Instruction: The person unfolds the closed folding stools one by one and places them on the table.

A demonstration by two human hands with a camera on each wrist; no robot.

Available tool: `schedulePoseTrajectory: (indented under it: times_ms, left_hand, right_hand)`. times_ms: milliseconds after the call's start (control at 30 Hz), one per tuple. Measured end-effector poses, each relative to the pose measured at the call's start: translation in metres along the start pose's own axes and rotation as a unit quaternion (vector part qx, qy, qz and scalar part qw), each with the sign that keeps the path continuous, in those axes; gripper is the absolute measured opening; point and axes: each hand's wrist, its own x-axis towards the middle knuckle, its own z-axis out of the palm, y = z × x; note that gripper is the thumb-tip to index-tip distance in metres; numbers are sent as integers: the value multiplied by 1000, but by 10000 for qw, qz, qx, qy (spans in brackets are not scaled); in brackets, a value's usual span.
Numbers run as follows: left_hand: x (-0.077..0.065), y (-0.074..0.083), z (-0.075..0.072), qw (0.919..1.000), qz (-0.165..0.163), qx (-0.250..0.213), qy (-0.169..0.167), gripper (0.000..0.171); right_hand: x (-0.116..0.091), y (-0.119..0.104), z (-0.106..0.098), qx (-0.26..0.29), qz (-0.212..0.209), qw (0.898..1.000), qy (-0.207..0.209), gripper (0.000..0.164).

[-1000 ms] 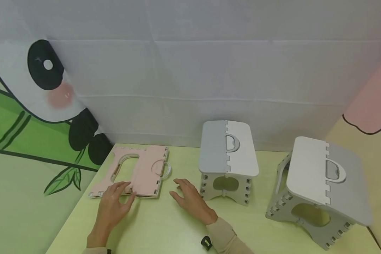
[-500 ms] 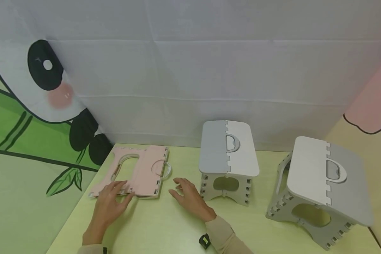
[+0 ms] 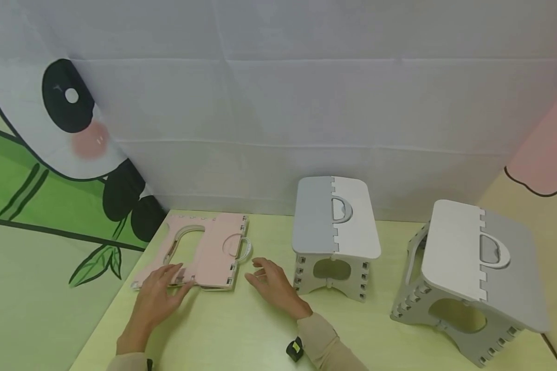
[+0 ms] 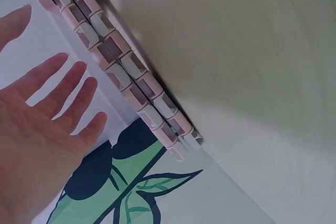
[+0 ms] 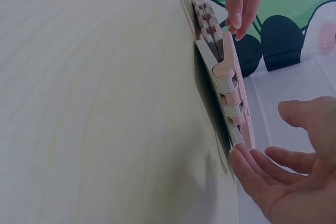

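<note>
A pink folding stool [image 3: 213,257] lies folded flat on the table [image 3: 232,335], its light loop handle [image 3: 246,251] sticking out on the right. My left hand [image 3: 155,294] is over its near left edge, thumb and fingers apart. In the left wrist view, the relaxed fingers of that hand [image 4: 50,106] spread beside the stool's hinged edge [image 4: 121,61]. My right hand [image 3: 276,289] is just right of the stool, near the handle, with its fingers loosely bent. The right wrist view has this hand [image 5: 294,166] palm up, fingertips right at the stool's side.
A small grey-and-white folding stool [image 3: 334,216] stands unfolded right of my right hand. A larger one [image 3: 482,257] stands unfolded further right. Behind the table hangs a pale cloth [image 3: 260,129]. A printed wall [image 3: 32,247] borders the left side.
Both hands have drifted slightly left and toward me, by a small amount. The three stools have kept their places on the table.
</note>
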Motion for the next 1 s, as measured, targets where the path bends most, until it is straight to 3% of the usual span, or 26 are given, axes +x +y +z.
schedulePoseTrajectory:
  times_ms: [400, 733, 1000]
  left_hand:
    - [0, -9, -1, 9991, -137, 44, -411, 56]
    - [1, -18, 1, 9986, 183, -122, -490, 57]
    - [5, -22, 4, 9967, 326, -330, -668, 52]
  right_hand:
    - [8, 1, 5, 262, 319, 9991, -42, 58]
    - [13, 1, 7, 383, 436, 9983, -72, 58]
    - [16, 3, 9, 587, 758, 9954, -48, 59]
